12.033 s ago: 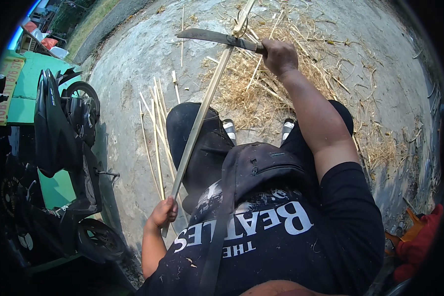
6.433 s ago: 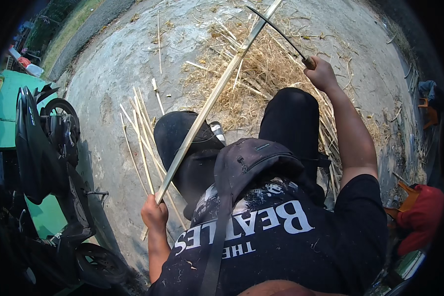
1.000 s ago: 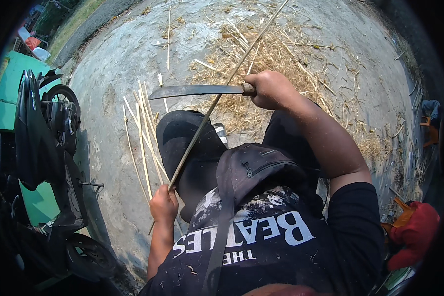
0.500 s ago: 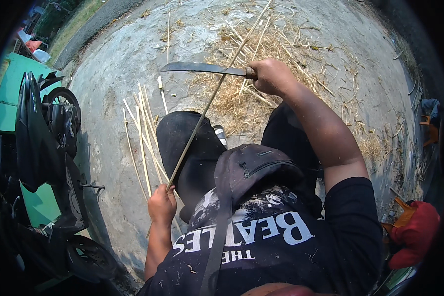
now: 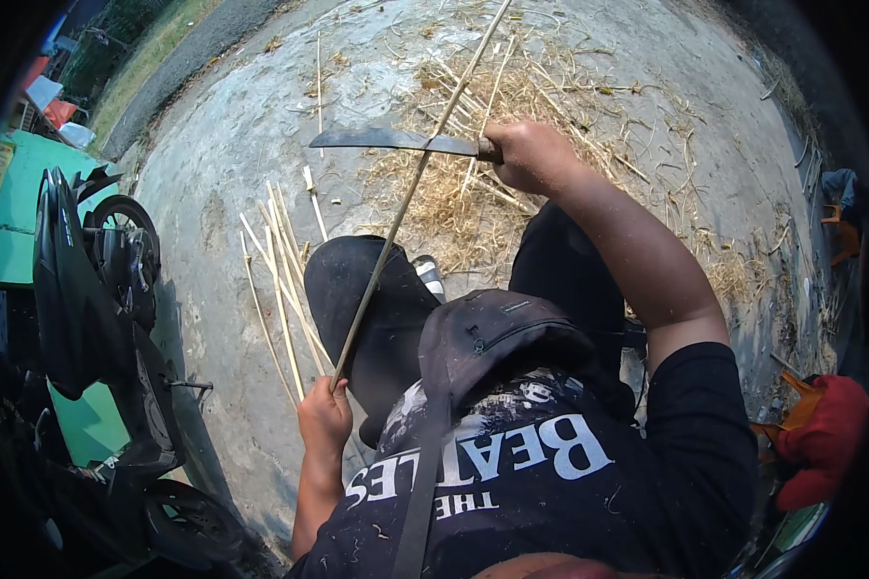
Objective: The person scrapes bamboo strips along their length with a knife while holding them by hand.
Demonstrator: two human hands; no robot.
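My right hand [image 5: 529, 156] is closed round the wooden handle of a machete [image 5: 381, 141], its long dark blade pointing left. A long thin bamboo strip [image 5: 388, 246] runs slantwise from my left hand [image 5: 325, 413] over my left knee and up past the top edge. The blade lies across this strip and touches it, a little left of the handle. With thumb and fingers closed, my left hand grips the strip's lower end. Beside that hand, several pale split strips [image 5: 282, 280] lie on the ground, pointing away from me.
Straw-coloured shavings [image 5: 434, 203] and loose strips cover the concrete ground [image 5: 222, 183] ahead. A black motorbike [image 5: 116, 280] stands at the left by a green wall [image 5: 43, 183]. A red cloth [image 5: 821, 439] hangs over an orange chair at the right. A dark bag [image 5: 502, 333] rests on my lap.
The blade has moved slightly down and left, while the bamboo strip's far end has shifted left. My left hand sits a little lower in the picture, still gripping the strip.
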